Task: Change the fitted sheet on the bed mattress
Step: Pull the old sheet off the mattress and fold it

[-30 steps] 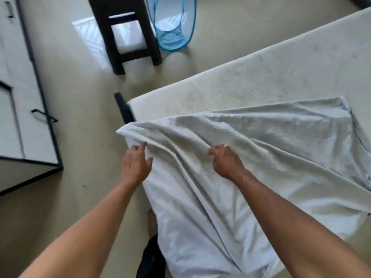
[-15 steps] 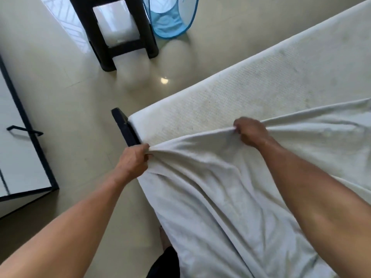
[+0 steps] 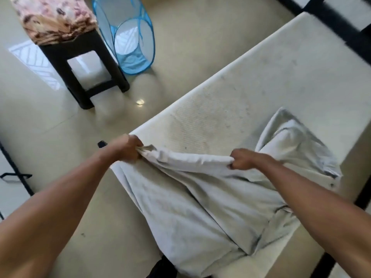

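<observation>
**A:** so what's the sheet (image 3: 202, 201) looking like right now?

**B:** pale grey-white, pretty rumpled, lots of long creases running down it. It's bunched up over the near corner of the mattress (image 3: 271, 81), with the lower part hanging off the near edge toward the floor (image 3: 180, 37). One flap sits puffed up on the right, near the mattress's right side. The rest of the mattress is bare, off-white with some faint yellowish marks.

**A:** and the hands?

**B:** both arms stretched out forward. Left hand (image 3: 125, 148) is right at the mattress corner, fingers closed in a fist on the sheet's edge. Right hand (image 3: 244, 159) is further right over the mattress, also fisted tight on the same edge, so the hem is pulled into a taut band between the two fists.

**A:** anything else around?

**B:** a black stool (image 3: 84, 63) with a folded floral cloth (image 3: 54, 19) on top, and a blue mesh hamper (image 3: 130, 35) just beside it on the floor. The frame's a bit motion-blurred, so I can't tell whether the hem is elasticated.
</observation>
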The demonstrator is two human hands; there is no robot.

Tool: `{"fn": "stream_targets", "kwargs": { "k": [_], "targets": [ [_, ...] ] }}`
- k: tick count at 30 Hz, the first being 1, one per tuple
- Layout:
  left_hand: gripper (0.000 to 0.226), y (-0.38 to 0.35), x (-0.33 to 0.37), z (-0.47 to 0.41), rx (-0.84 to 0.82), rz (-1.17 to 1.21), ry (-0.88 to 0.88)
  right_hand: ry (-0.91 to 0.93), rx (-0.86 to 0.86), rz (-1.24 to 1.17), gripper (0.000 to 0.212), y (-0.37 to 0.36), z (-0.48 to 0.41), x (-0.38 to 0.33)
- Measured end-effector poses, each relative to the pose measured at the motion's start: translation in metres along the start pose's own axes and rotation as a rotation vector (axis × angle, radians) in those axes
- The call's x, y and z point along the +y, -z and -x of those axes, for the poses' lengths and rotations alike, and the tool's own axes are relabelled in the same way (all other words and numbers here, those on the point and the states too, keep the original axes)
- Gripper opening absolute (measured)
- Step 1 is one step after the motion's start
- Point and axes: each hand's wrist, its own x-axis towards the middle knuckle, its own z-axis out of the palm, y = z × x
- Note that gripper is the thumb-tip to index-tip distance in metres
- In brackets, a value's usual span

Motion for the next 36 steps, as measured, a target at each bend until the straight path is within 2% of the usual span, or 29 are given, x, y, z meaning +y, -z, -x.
{"fn": "stream_targets", "kwargs": {
  "k": [3,5,6,7,9,10,11,13,16,20,23,25,27,28,30,31,32,33,36],
  "targets": [
    [0.031,0.050,0.044,0.015,0.448,0.285,0.094,0.069,-0.170,-0.359,0.018,0.002,0.092,-0.021],
    [0.024,0.095,0.097,0.036,0.702,0.528,0.011,0.143,-0.243,-0.718,0.023,0.019,0.168,-0.026],
    [0.023,0.116,0.124,0.046,0.772,0.654,-0.050,0.214,-0.210,-0.905,0.029,0.030,0.202,-0.025],
    [0.032,0.134,0.154,0.058,0.778,0.818,-0.149,0.268,-0.121,-1.069,0.032,0.040,0.236,-0.019],
    [0.077,0.154,0.206,0.086,0.636,1.123,-0.345,0.342,0.082,-1.375,0.029,0.053,0.292,-0.004],
    [0.094,0.154,0.224,0.100,0.577,1.197,-0.384,0.358,0.175,-1.500,0.029,0.055,0.314,0.004],
    [0.101,0.145,0.234,0.110,0.527,1.240,-0.393,0.355,0.240,-1.585,0.029,0.055,0.329,0.014],
    [0.094,0.105,0.250,0.136,0.467,1.325,-0.355,0.297,0.315,-1.688,0.030,0.041,0.350,0.031],
    [0.067,0.026,0.266,0.186,0.498,1.256,-0.304,0.216,0.355,-1.801,0.037,0.002,0.361,0.039],
    [0.044,-0.033,0.315,0.250,0.686,1.043,-0.496,0.186,0.385,-2.024,0.043,-0.048,0.357,0.019],
    [0.059,-0.042,0.352,0.285,0.718,0.819,-0.718,0.142,0.410,-2.091,0.051,-0.052,0.365,0.010],
    [0.076,-0.043,0.366,0.294,0.692,0.628,-0.793,0.171,0.439,-2.107,0.037,-0.041,0.391,0.019],
    [0.078,-0.041,0.375,0.294,0.682,0.529,-0.747,0.287,0.518,-2.171,0.016,-0.036,0.420,0.039],
    [0.068,-0.039,0.380,0.294,0.702,0.517,-0.704,0.345,0.600,-2.233,0.012,-0.040,0.430,0.052],
    [0.042,-0.038,0.398,0.297,0.795,0.518,-0.671,0.393,0.754,-2.310,0.041,-0.060,0.438,0.076],
    [0.035,-0.039,0.409,0.300,0.834,0.544,-0.679,0.386,0.777,-2.361,0.055,-0.072,0.437,0.080],
    [0.033,-0.041,0.426,0.306,0.858,0.581,-0.708,0.373,0.802,-2.408,0.058,-0.084,0.434,0.085],
    [0.034,-0.044,0.443,0.316,0.865,0.614,-0.748,0.345,0.825,-2.444,0.051,-0.093,0.433,0.086],
    [0.048,-0.069,0.486,0.340,0.770,0.612,-0.895,0.161,0.886,-2.519,0.010,-0.113,0.441,0.090]
  ]
}}
